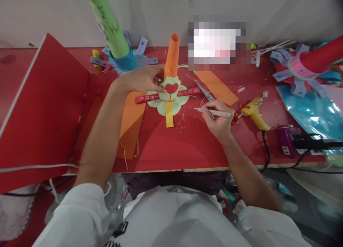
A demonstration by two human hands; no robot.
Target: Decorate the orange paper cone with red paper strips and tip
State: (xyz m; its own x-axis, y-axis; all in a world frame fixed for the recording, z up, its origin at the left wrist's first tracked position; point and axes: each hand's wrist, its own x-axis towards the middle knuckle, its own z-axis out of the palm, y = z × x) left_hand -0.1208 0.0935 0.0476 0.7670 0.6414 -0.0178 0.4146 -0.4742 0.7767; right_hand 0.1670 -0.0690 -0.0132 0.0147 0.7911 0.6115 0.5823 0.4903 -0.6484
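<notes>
A paper craft stands mid-table: an orange tube [172,57] rises from a pale green flower-shaped base [158,105] with a red heart [172,89]. Red strips with white writing [189,92] stick out to both sides, and a yellow strip [169,114] points to the front. My left hand [144,79] reaches in from the left, its fingers and thumb around the craft's left side by the tube's foot. To the right, my right hand [218,120] holds a white pen [218,113], its tip pointing left toward the craft and clear of it.
Scissors [205,90] and orange paper [217,86] lie behind my right hand. A yellow glue gun [255,113] and purple box [288,139] are at right. A green tube [111,29] stands back left, near a red upright panel [45,107]. More orange paper [132,122] lies left.
</notes>
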